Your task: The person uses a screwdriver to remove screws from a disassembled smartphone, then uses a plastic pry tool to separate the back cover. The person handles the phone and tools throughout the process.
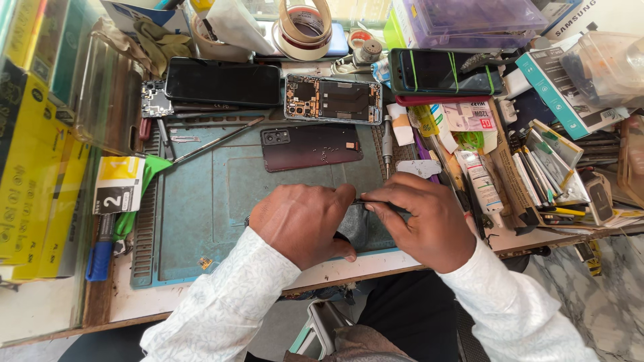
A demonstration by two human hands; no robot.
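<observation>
My left hand [305, 223] rests on the near part of a teal work mat [194, 214], closed over a dark flat phone part [362, 228] that shows between both hands. My right hand [422, 218] pinches a thin dark metal tool [376, 202] whose tip touches that part. Behind them on the mat lies a dark red phone back cover [312, 145]. An opened phone frame with bare boards [333, 99] sits beyond it, next to a black phone [223, 82].
Long tweezers [215, 142] lie on the mat's left. Tape rolls [305, 27] stand at the back. A phone bound with green bands [443, 70] is at back right. Tubes, tools and boxes [537, 167] crowd the right. Yellow boxes [33, 167] line the left edge.
</observation>
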